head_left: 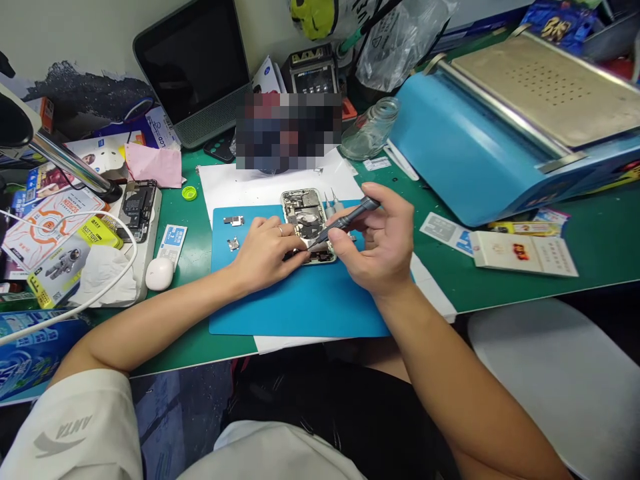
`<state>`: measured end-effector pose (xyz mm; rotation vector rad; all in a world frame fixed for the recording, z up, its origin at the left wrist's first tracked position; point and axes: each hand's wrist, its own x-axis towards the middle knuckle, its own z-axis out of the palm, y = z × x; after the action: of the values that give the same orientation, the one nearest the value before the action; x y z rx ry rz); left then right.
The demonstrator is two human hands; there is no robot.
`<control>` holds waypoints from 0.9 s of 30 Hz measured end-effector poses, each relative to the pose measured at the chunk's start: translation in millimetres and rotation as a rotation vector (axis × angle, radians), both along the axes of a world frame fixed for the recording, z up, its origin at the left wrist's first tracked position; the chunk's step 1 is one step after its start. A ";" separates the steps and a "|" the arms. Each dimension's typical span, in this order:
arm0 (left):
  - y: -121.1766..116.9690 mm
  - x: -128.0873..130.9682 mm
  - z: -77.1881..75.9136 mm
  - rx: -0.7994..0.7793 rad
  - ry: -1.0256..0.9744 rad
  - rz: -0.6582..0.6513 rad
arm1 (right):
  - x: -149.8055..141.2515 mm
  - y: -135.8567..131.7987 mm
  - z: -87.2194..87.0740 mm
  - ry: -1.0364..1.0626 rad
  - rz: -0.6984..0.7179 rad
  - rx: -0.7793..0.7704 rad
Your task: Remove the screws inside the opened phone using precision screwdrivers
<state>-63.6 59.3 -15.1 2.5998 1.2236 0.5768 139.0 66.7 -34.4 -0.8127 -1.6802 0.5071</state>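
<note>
An opened smartphone (pixel 306 215) with its inner parts bare lies on a blue mat (pixel 300 307). My left hand (pixel 267 253) holds its lower left side, fingers bent over the frame. Between the thumb and fingers of my right hand (pixel 383 247) is a dark precision screwdriver (pixel 350 217). It slants down to the left, and its tip reaches the phone's lower part near my left fingertips; the exact contact is too small to make out. Left of the phone lie a small metal part (pixel 233 221) and another small part (pixel 233 245). Thin-tipped tools (pixel 333 200) lie just right of the phone.
A large blue machine (pixel 470 147) with a metal plate stands at the right, beside a glass jar (pixel 370 130). Behind are a tablet-like screen (pixel 195 67) and a blurred patch. Boxes, a second opened phone (pixel 137 210) and a white cable (pixel 133 250) crowd the left.
</note>
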 end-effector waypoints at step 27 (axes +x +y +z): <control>-0.7 0.9 2.6 -0.063 -0.010 0.064 | 0.7 2.4 -1.4 -0.021 -0.066 -0.016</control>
<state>-62.7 58.6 -12.5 2.5115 1.3048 0.5531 139.6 69.2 -35.9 -0.8851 -1.6646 0.4683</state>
